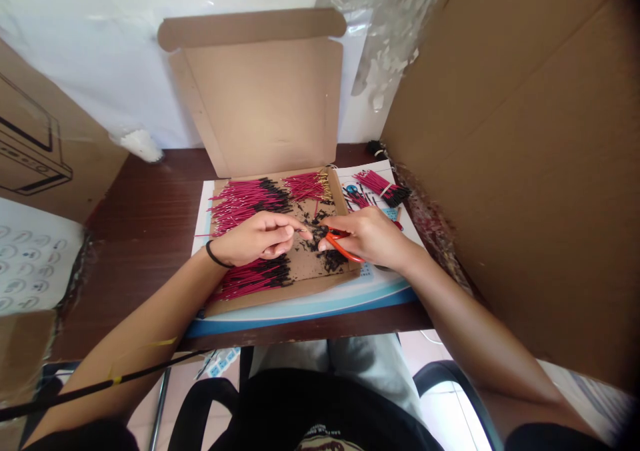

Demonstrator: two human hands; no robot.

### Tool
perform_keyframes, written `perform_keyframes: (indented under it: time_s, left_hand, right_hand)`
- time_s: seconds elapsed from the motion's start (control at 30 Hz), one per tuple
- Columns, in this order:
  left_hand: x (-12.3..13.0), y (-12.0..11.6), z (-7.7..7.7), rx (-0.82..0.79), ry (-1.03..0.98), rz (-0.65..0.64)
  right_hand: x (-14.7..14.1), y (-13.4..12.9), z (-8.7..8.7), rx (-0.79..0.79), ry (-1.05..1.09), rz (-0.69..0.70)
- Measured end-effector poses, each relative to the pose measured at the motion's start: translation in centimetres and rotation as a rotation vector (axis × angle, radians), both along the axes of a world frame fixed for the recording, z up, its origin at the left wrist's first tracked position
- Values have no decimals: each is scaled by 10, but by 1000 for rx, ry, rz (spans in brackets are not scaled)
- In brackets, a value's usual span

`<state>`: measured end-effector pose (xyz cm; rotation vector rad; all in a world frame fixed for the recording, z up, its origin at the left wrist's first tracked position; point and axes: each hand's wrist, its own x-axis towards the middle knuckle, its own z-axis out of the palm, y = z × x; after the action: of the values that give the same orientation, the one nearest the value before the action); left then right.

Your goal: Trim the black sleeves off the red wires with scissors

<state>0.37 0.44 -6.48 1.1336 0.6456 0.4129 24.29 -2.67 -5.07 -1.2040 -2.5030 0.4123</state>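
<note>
My left hand [263,238] is closed in a pinch over the open cardboard box, with a thin wire [300,230] at its fingertips. Only a short dark piece of that wire shows. My right hand [373,234] grips orange-handled cutting pliers [345,246], their jaws close to the left fingertips. Red wires with black ends [240,201] lie in rows behind my left hand, and another bunch [255,279] lies in front of it. Red wires with bare golden ends [306,186] are at the back of the box. Black scraps [334,260] litter the cardboard beneath the pliers.
The box's lid [265,104] stands upright at the back. A banded bundle of red wires [380,184] lies on a printed sheet to the right, with loose wires [357,198] beside it. A large cardboard panel [510,144] borders the brown table [125,238] on the right.
</note>
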Motion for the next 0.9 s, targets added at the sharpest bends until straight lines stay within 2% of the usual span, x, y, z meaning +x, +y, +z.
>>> perform_keyframes:
  time_s: [0.2, 0.37, 0.5, 0.67, 0.9]
  left_hand:
    - [2, -2, 4, 37, 61, 39]
    - [3, -1, 7, 4, 94, 51]
    - [5, -2, 8, -26, 110, 88]
    - [8, -4, 9, -54, 137, 150]
    - [8, -5, 8, -42, 167, 160]
  right_hand:
    - [-1, -1, 0, 31, -109, -96]
    - [-2, -3, 1, 236, -327, -218]
    - [2, -3, 3, 369, -354, -161]
    - [8, -3, 5, 477, -268, -141]
    - [1, -8, 8, 462, -316, -54]
